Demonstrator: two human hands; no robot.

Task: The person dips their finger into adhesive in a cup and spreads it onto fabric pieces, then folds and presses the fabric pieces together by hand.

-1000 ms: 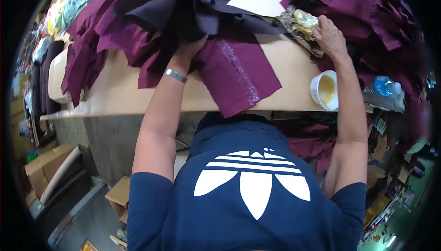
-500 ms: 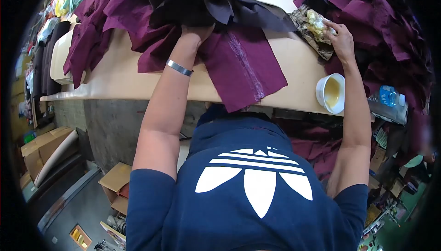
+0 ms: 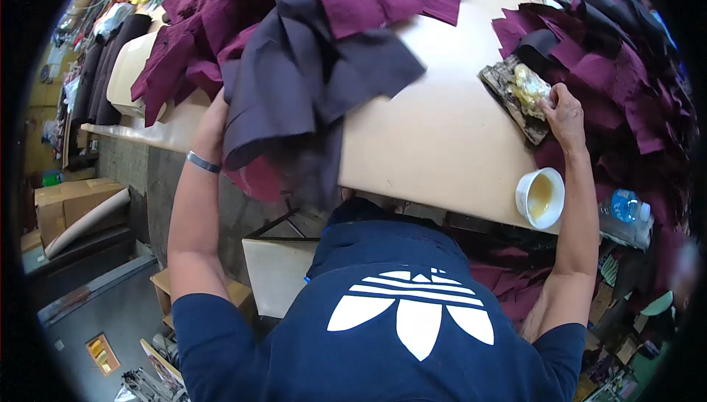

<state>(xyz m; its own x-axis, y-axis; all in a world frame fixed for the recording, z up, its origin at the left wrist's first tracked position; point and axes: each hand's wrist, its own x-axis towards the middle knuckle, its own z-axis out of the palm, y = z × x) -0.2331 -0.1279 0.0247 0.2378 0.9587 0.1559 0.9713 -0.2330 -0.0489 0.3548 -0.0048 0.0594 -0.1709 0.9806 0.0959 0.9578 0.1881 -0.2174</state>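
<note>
My left hand (image 3: 216, 118), with a metal band at its wrist, is closed on the edge of a bunch of dark grey (image 3: 272, 85) and maroon cloth; its fingertips are hidden behind the folds. The cloth hangs over the table's front edge, its lower part smeared by motion. Over at the right, my right hand (image 3: 565, 118) pinches a crumpled, wet-looking yellowish wad (image 3: 529, 87). That wad rests on a stained, brownish flat piece (image 3: 508, 96). Below this hand stands a white bowl (image 3: 523, 197) with yellowish liquid in it.
Maroon cloth pieces (image 3: 199, 15) are heaped at the table's back left, with another pile of maroon and dark pieces (image 3: 604, 71) on the right. A clear plastic bottle (image 3: 626, 214) lies by the bowl. Cardboard boxes (image 3: 74, 210) are on the floor at left.
My left hand has moved left, taking the dark cloth and the streaked maroon piece off the table's middle. My right hand remains at the wad. The view has shifted slightly.
</note>
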